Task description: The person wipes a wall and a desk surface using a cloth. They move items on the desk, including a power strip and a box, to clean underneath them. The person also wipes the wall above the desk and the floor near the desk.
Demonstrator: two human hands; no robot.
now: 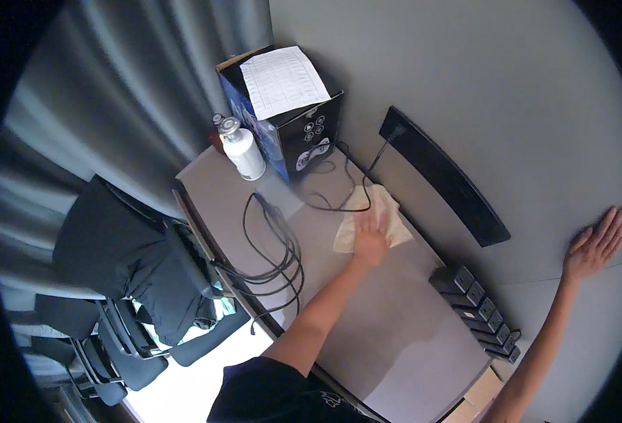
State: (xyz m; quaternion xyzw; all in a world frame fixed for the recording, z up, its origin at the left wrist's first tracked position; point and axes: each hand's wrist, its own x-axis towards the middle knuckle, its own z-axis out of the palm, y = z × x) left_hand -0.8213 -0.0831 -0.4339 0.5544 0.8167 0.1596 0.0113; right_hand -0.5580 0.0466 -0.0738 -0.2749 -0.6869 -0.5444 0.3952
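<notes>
My left hand (372, 240) presses down on a cream cloth (398, 232) spread on the tabletop (364, 312), near the edge by the wall. A thin black cable (337, 210) runs over the cloth, up to a dark curved panel (443, 174) on the wall. My right hand (594, 248) rests with spread fingers against the grey wall and holds nothing. Left of the cloth, a loosely coiled black cable (290, 254) lies on the table, its end hanging over the near edge.
A printed box (311, 137) with a paper sheet (284, 82) on top stands in the far corner, beside a white pump bottle (245, 153) and a dark red bottle (217, 140). A row of black power sockets (475, 312) sits along the wall edge. Chairs (115, 248) stand by the curtain (131, 79).
</notes>
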